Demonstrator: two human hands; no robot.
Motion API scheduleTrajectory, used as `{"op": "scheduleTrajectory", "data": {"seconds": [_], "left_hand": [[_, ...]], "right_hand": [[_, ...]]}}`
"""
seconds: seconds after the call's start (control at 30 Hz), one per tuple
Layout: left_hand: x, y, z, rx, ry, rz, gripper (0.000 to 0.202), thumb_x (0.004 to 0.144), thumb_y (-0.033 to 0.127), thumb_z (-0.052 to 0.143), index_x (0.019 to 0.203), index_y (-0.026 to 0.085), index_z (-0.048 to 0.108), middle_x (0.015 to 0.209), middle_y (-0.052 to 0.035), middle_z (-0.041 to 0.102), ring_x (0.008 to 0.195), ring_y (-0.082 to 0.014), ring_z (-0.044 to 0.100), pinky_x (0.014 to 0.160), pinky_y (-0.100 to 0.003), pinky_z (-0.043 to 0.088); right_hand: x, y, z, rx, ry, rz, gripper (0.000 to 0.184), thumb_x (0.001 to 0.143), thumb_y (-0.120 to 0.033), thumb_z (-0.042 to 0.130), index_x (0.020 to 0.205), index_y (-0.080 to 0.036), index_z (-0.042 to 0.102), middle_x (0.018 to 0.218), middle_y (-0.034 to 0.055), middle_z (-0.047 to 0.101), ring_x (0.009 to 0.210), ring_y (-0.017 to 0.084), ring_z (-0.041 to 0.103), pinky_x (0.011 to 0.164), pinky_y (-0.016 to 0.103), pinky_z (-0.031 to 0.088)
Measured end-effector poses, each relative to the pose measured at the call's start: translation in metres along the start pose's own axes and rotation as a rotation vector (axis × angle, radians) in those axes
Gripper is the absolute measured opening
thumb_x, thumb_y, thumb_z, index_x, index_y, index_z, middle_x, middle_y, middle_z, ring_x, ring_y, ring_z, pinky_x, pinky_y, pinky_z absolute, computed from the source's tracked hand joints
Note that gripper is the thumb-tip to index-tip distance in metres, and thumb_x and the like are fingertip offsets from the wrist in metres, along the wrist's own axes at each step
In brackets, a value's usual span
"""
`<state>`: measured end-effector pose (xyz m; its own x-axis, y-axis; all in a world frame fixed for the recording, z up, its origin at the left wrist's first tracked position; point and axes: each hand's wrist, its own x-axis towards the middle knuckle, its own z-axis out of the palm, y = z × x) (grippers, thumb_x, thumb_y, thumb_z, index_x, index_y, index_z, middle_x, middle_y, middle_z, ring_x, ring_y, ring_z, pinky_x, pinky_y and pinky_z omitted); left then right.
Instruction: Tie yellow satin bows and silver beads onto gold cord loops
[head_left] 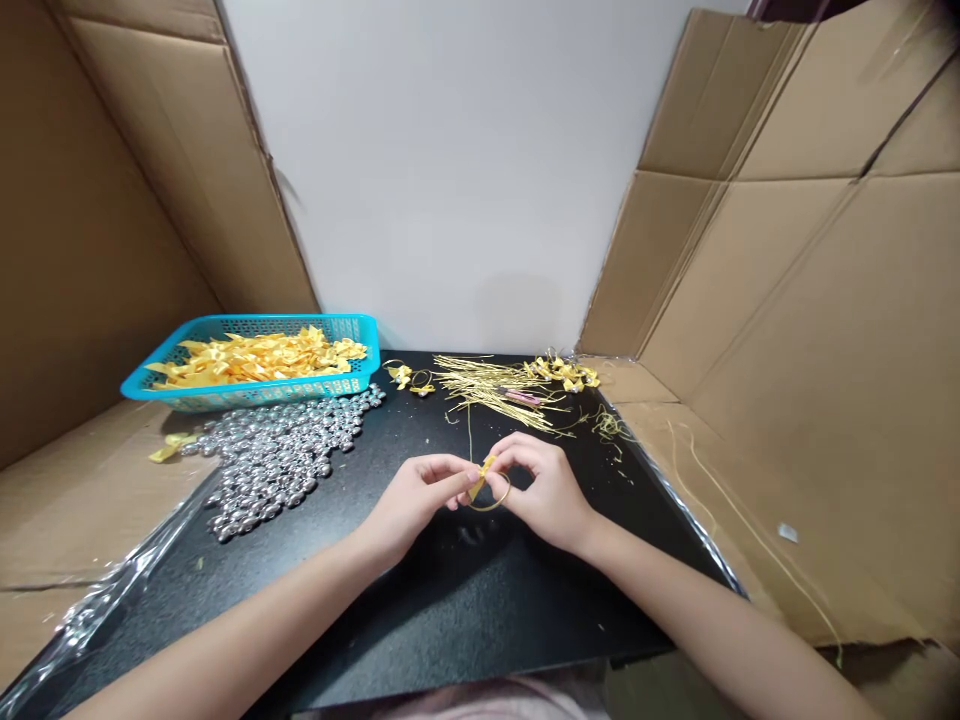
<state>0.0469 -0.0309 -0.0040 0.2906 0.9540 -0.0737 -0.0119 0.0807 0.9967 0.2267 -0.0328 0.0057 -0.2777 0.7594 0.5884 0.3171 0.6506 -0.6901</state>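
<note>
Two hands are working above the black tabletop [420,635], whose near edge is running just in front of your lap. Black surface is stretching between your forearms, and glossy film [97,605] is lining the left side edge. Your left hand [431,493] is pinching a yellow ribbon bow [478,484] between thumb and fingers; your right hand [541,490] is gripping its other side with bent fingertips. The bow is sitting between your hands, a gold cord loop [491,508] hanging beneath it and a thin strand rising behind.

To the left, silver beads [274,455] are spreading in a broad patch toward the side edge, with a loose yellow ribbon [172,447] lying beside them. To the right, cord scraps [611,424] are lying near the other side edge. Straight ahead, gold cords [476,383] are lying in a pile, a pink object [523,398] resting among them; bead-trimmed bows [566,373] are clustering at their right. At the far left, a turquoise basket [375,332] is holding a heap of yellow bows [262,358]. Cardboard panels [825,330] are hemming both sides, and a pale wall [465,170] is closing off the back.
</note>
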Motion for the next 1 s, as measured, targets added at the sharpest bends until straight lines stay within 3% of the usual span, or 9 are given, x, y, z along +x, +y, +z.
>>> {"op": "scheduleTrajectory", "data": {"seconds": [0.3, 1.0], "left_hand": [[0.0022, -0.0040, -0.0020, -0.045, -0.007, -0.035, 0.022, 0.065, 0.032, 0.080, 0.079, 0.016, 0.075, 0.067, -0.0014, 0.067, 0.060, -0.0103, 0.050, 0.058, -0.022, 0.037], [-0.0019, 0.0039, 0.0043, -0.010, 0.032, 0.049, 0.018, 0.065, 0.031, 0.075, 0.068, 0.016, 0.065, 0.059, 0.0026, 0.061, 0.056, -0.0103, 0.050, 0.057, -0.022, 0.039]], "right_hand": [[-0.0021, 0.0026, 0.0032, 0.066, 0.015, 0.054, 0.009, 0.074, -0.012, 0.063, 0.067, -0.018, 0.065, 0.080, 0.0043, 0.065, 0.071, 0.014, 0.063, 0.066, 0.025, 0.052], [-0.0034, 0.0048, 0.0086, 0.131, 0.050, 0.123, 0.009, 0.072, -0.013, 0.063, 0.064, -0.017, 0.065, 0.076, 0.0040, 0.064, 0.068, 0.014, 0.061, 0.062, 0.025, 0.051]]}}
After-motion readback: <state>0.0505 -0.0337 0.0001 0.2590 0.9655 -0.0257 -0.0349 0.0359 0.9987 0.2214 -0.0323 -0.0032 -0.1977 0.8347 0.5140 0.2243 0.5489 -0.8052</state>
